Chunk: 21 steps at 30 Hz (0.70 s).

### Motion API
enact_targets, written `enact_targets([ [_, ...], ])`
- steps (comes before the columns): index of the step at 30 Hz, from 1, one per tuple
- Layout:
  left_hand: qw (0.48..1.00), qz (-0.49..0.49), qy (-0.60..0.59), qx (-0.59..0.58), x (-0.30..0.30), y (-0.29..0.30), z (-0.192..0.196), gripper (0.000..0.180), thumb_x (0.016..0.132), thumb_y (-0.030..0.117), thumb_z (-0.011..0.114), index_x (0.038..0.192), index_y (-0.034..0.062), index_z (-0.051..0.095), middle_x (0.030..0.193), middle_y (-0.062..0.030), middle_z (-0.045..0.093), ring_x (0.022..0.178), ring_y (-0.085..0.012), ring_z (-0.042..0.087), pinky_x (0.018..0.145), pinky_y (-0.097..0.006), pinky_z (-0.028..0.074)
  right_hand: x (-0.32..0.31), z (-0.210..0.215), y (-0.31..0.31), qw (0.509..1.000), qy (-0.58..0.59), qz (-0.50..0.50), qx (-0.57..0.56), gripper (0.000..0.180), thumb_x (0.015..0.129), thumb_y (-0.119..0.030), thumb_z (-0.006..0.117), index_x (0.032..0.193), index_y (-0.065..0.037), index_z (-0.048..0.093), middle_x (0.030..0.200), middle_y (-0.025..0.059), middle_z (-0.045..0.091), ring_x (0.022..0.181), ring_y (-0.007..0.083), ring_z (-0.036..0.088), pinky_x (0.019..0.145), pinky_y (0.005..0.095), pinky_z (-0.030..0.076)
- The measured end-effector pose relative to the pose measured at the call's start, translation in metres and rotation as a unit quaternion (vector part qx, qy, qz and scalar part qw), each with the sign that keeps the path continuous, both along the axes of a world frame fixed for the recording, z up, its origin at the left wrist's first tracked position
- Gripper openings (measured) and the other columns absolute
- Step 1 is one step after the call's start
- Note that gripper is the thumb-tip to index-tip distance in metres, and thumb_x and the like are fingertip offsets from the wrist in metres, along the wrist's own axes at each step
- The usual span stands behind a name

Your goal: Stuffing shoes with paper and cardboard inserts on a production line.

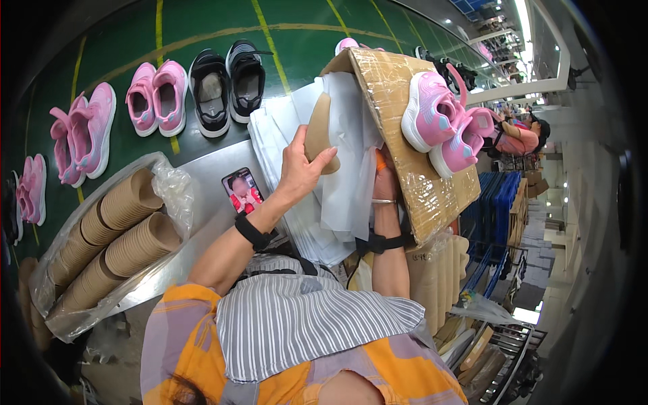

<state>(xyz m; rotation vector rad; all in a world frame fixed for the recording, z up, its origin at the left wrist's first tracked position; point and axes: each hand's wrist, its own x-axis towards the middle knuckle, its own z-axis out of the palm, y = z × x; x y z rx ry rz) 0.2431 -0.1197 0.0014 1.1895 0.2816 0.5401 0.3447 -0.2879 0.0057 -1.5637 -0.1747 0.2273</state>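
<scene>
"What's in the left hand (302, 172)?"
"A curved tan piece (318, 131), held over the white sheets (277, 142)."
"And the right hand (385, 186)?"
"Beside the tilted cardboard (388, 91); it's partly hidden, so I can't tell its grip."
"Anything on that cardboard?"
"Two pink shoes (426, 111)."

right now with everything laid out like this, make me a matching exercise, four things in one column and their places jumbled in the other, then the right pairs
Things
1. curved brown piece
2. phone
3. black shoes
4. stacked brown cups

Places
A. inside a clear plastic bag
B. side by side on the green surface
C. held in the left hand, above white sheets
D. on the grey metal surface, screen lit

Right pairs: 1-C, 2-D, 3-B, 4-A
</scene>
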Motion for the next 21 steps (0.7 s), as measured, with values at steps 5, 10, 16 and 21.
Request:
enact_targets([
  [5, 0.993, 0.095, -0.024, 0.064, -0.008, -0.002, 0.015, 0.042, 0.081, 0.011, 0.064, 0.116, 0.0006, 0.044, 0.082, -0.0187, 0.065, 0.074, -0.0295, 0.067, 0.065, -0.034, 0.051, -0.039, 0.042, 0.044, 0.989, -0.048, 0.136, -0.026, 0.015, 0.089, -0.005, 0.056, 0.101, 0.004, 0.060, 0.105, 0.0066, 0.056, 0.089, 0.0112, 0.053, 0.077, 0.0217, 0.044],
  [10, 0.992, 0.050, -0.088, 0.069, -0.024, -0.012, 0.030, 0.044, 0.085, 0.013, 0.055, 0.125, 0.0019, 0.039, 0.105, -0.0183, 0.060, 0.091, -0.0294, 0.064, 0.077, -0.037, 0.049, -0.073, 0.087, 0.087, 0.845, -0.447, 0.176, -0.236, 0.040, 0.081, 0.002, 0.057, 0.120, -0.001, 0.054, 0.127, 0.0230, 0.049, 0.113, 0.0360, 0.053, 0.090, 0.0364, 0.045],
  [16, 0.908, -0.265, -0.153, -0.285, -0.043, 0.004, 0.014, 0.035, 0.082, 0.011, 0.059, 0.114, 0.0006, 0.050, 0.093, -0.0068, 0.057, 0.079, -0.0155, 0.055, 0.068, -0.029, 0.046, -0.059, 0.135, 0.096, 0.907, -0.247, 0.302, -0.157, 0.096, 0.068, -0.007, 0.076, 0.143, -0.004, 0.016, 0.130, 0.0129, 0.044, 0.120, 0.0270, 0.043, 0.102, 0.0366, 0.035],
  [21, 0.817, -0.135, -0.286, 0.483, -0.066, 0.081, 0.062, 0.027, 0.076, 0.015, 0.067, 0.098, 0.0012, 0.059, 0.085, -0.0118, 0.062, 0.080, -0.0272, 0.061, 0.072, -0.036, 0.048, -0.040, 0.176, 0.124, 0.762, -0.506, 0.287, -0.284, 0.070, 0.062, -0.007, 0.080, 0.121, -0.004, 0.042, 0.106, 0.0125, 0.051, 0.101, 0.0273, 0.051, 0.088, 0.0359, 0.042],
])
